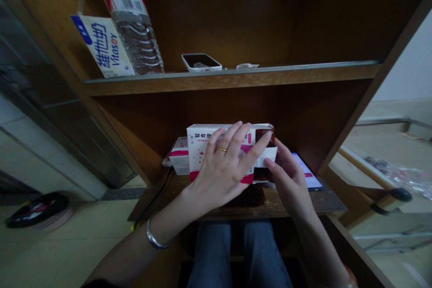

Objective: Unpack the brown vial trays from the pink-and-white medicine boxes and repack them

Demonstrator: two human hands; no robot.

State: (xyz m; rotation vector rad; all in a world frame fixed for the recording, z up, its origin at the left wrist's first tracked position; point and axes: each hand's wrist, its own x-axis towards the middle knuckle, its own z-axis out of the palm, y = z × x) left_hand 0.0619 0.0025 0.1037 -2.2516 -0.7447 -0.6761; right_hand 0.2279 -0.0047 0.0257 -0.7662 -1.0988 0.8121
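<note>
- You sit facing a brown wooden shelf unit (232, 78), with your jeans (216, 252) below its lower ledge.
- Plastic water bottle (131, 22) lies tilted on the upper shelf, against a Vitasoy carton (101, 47).
- Your left hand (221, 171) is on the white-and-pink box (219, 139), fingers spread flat on its front, not pinching.
- Your right hand (290, 184) is at the box's right end, fingers curled against it; can't tell if it pinches anything.
- The box stands on the lower ledge (297, 202), between your hands.
- Smaller pink-and-white box (178, 155) sits just left of it, touching.
- Phone (308, 172) with lit screen lies just behind your right hand.
- Metal bangle (153, 236) on your left wrist, gold ring (222, 149) on your left ring finger.
</note>
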